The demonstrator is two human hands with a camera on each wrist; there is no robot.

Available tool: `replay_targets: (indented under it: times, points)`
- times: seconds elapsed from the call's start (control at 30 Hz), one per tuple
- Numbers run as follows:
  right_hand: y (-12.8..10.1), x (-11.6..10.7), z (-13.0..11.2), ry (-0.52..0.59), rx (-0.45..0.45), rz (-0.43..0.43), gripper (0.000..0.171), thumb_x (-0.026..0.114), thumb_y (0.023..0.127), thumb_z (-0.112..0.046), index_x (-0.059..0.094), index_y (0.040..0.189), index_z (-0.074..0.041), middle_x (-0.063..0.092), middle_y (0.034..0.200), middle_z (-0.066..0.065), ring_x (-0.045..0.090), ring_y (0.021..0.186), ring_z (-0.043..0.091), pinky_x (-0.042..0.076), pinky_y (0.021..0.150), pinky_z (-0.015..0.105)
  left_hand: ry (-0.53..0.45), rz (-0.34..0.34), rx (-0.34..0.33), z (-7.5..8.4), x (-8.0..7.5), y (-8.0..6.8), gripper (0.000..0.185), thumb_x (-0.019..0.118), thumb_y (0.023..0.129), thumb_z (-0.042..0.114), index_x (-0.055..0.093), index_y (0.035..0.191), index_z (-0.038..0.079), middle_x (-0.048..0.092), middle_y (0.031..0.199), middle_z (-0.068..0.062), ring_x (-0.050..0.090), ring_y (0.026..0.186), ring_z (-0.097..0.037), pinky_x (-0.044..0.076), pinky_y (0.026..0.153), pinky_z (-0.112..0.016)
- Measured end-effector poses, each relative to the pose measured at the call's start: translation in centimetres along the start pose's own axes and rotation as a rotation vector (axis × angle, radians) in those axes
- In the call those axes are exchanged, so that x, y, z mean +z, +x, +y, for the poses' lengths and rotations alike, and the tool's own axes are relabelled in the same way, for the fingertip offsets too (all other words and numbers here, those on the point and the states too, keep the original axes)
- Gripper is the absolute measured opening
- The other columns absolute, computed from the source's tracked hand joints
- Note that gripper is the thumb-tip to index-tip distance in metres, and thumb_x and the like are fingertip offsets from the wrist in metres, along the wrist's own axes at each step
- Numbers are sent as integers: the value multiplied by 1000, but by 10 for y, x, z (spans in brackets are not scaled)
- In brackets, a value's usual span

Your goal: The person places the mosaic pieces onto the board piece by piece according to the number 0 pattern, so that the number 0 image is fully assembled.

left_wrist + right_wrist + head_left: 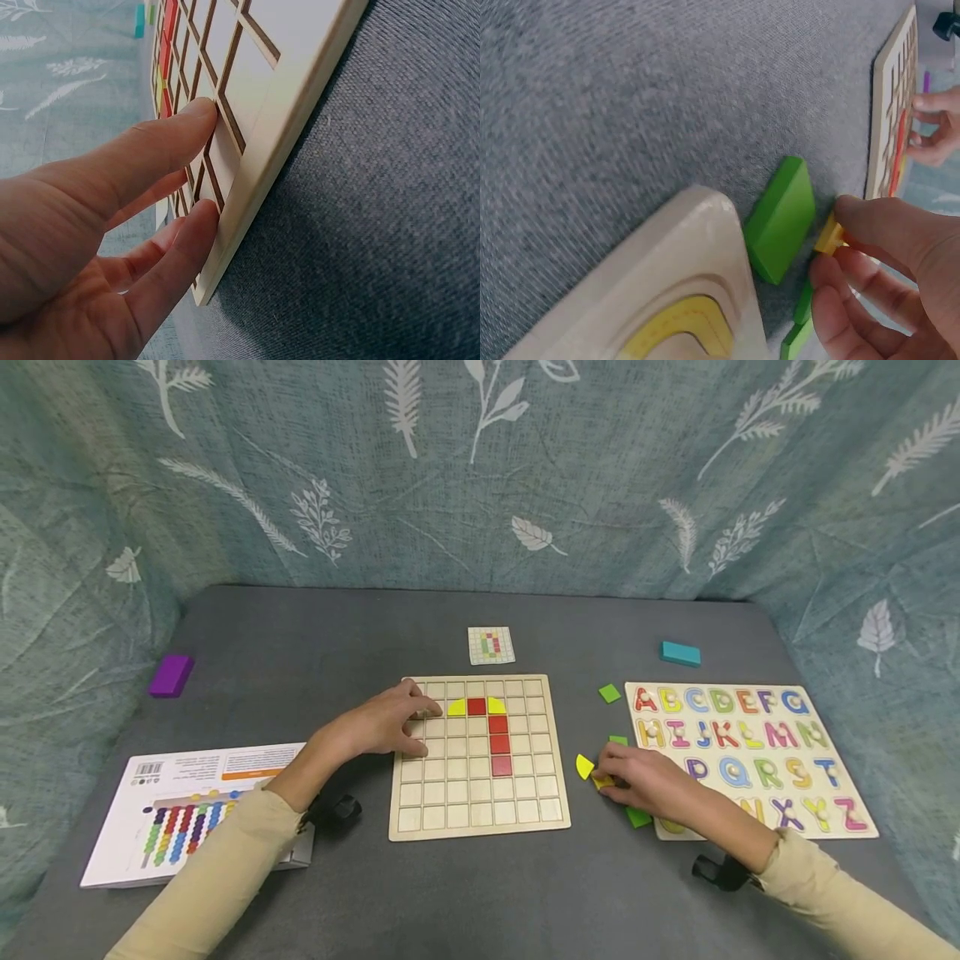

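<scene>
Your right hand (645, 781) pinches a small yellow piece (829, 237) between thumb and fingertips, low on the grey table (300, 643) just right of the wooden grid board (480, 827). From that piece, a yellow quarter-round piece (584, 767) lies just beside it at about 10 o'clock, a green square tile (780, 219) touches the cloth right next to your fingers, and another green tile (610, 693) sits farther off at 12 o'clock. The alphabet puzzle board (750, 727) lies at 3 o'clock, its near corner partly under your wrist.

Your left hand (382, 727) rests on the grid board's left edge, fingers straight and spread, fingertips (199, 112) pressing the cells, gripping nothing. On the board, red squares (498, 735) run down from a top row flanked by yellow quarter-rounds (457, 707).

Beyond the board at 12 o'clock lies a small pattern card (491, 645); a teal block (680, 653) sits at 1 o'clock, a purple block (171, 676) at 10 o'clock, and a printed box (172, 777) at 8 o'clock under your left sleeve.
</scene>
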State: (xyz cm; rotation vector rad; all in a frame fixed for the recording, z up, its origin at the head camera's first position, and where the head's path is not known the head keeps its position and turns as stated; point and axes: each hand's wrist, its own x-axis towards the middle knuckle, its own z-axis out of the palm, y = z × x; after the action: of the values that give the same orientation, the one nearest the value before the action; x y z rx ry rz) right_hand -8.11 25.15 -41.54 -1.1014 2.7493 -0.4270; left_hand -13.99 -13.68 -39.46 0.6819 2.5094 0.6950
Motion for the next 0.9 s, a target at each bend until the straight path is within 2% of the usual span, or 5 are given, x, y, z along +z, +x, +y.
replay_targets:
  times: [0.17, 0.4, 0.5, 0.77, 0.9]
  points:
    - [0, 2, 0, 0, -24, 11, 14, 79, 79, -12, 72, 91, -14, 58, 91, -6, 52, 69, 1, 46, 62, 19, -2, 4, 4, 0, 1, 0, 52, 78, 81, 14, 60, 129, 6, 45, 113, -13, 44, 89, -20, 38, 76, -30]
    - [-1, 2, -1, -18, -59, 19, 15, 78, 80, -10, 65, 75, -18, 62, 98, -4, 53, 70, 1, 46, 63, 20, -15, -8, 9, 0, 1, 2, 52, 77, 81, 14, 59, 130, 6, 45, 114, -13, 46, 89, -19, 39, 78, -30]
    - [-2, 2, -2, -43, -58, 29, 14, 78, 80, -12, 67, 75, -18, 64, 100, -3, 56, 71, 3, 48, 64, 21, -10, -12, 0, 1, 1, 3, 52, 77, 81, 14, 59, 130, 6, 45, 116, -13, 47, 93, -21, 40, 79, -31]
    - [-1, 1, -3, -83, -96, 12, 15, 79, 78, -13, 68, 71, -18, 71, 106, -2, 66, 93, 15, 52, 70, 27, -9, -7, -2, -1, 2, 3, 52, 77, 81, 14, 60, 130, 6, 45, 115, -13, 46, 91, -21, 39, 78, -31]
    - [-1, -2, 0, -79, -133, -1, 7, 79, 79, -13, 73, 78, -17, 72, 108, -4, 66, 98, 16, 53, 74, 29, -14, -10, -7, -2, 1, 2, 53, 77, 81, 14, 59, 131, 7, 45, 116, -13, 47, 94, -21, 40, 79, -32]
